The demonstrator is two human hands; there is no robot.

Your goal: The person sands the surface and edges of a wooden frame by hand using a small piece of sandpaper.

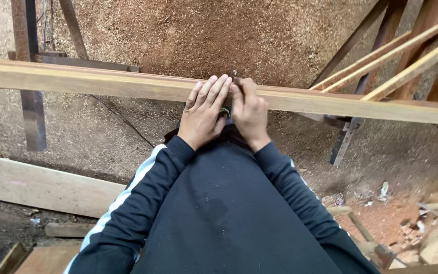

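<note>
long wooden beam (pixel 102 83) crosswise under left hand (pixel 203 114) and right hand (pixel 249 112)

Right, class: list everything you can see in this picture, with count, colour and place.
beam: one, pale wood, across the middle
slats: several, pale, leaning top right
post: one, rusty metal, upper left
plank: one, pale grey, lower left
sawdust: brown, covering the ground
offcuts: several, reddish, bottom right
left hand: flat on the beam
right hand: closed on a small object, kind unclear
</note>
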